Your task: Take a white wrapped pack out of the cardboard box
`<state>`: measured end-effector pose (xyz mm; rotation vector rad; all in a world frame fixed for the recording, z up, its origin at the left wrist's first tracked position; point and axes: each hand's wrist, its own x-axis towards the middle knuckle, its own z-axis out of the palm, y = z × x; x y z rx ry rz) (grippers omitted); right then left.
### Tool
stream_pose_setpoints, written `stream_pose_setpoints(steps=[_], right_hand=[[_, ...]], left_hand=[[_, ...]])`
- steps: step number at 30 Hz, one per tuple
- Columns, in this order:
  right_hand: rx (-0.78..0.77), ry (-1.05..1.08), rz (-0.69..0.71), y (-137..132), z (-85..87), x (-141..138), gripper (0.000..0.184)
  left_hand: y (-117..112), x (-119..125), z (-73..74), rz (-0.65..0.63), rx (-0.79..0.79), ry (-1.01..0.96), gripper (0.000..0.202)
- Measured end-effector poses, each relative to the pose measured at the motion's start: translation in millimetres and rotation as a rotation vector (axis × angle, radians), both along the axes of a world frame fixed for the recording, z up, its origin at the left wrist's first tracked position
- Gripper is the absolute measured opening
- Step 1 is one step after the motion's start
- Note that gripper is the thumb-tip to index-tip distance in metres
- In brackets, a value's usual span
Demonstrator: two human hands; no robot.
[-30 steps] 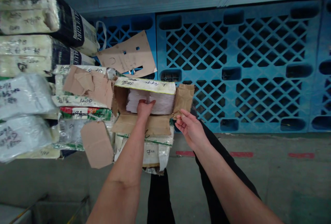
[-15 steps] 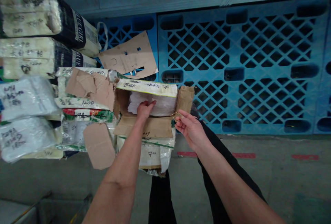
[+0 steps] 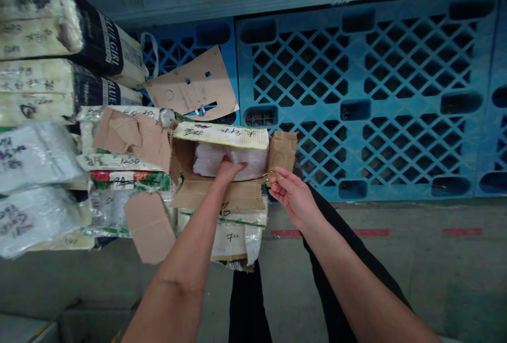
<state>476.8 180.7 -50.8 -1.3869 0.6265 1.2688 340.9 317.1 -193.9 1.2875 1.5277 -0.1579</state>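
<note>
Pinching a thin gold-coloured piece (image 3: 271,173) between thumb and fingers, the right hand (image 3: 293,192) is just beside the side flap (image 3: 282,151) of an open carton (image 3: 237,194). The left hand (image 3: 228,169) touches the white stack (image 3: 208,159) inside; how far it is closed cannot be told, its fingers partly hidden. Beyond, a cardboard sheet (image 3: 198,86) lies on a blue pallet (image 3: 233,57).

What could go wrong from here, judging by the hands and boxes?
The thin gold-coloured wire piece projecting from the grip of the right hand might snag on the open box. The white stack could crease where the left hand touches it. The loose cardboard piece beside the left forearm might get knocked off.
</note>
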Motion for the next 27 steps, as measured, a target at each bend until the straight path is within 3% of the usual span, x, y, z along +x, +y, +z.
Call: stream_pose_setpoints(steps=[4,8,13,18,21,24,27], right_hand=[[-0.043,-0.039,-0.023,-1,-3.7,6,0.031],[-0.049,-0.069,-0.040,-3,-5.7,10,0.030],[-0.019,-0.048,-0.013,-3,-3.5,8,0.025],[-0.006,-0.021,0.041,1,-0.9,8,0.021],[0.003,0.002,0.079,3,-0.1,6,0.021],[0.013,0.011,0.111,2,0.0,2,0.019],[0.017,0.020,0.128,-1,-0.8,-1,0.020]], left_hand=[[-8,-6,13.0,0.050,0.025,-0.043,0.059],[-17,-16,38.8,0.163,0.028,-0.110,0.052],[-33,-45,90.1,0.559,-0.138,-0.310,0.054],[-72,-85,149.6,0.770,-0.212,-0.322,0.047],[-96,-101,177.6,0.885,-0.243,-0.309,0.051],[-114,-111,194.1,0.934,-0.281,-0.307,0.057],[-124,-116,200.4,0.961,-0.367,-0.316,0.055]])
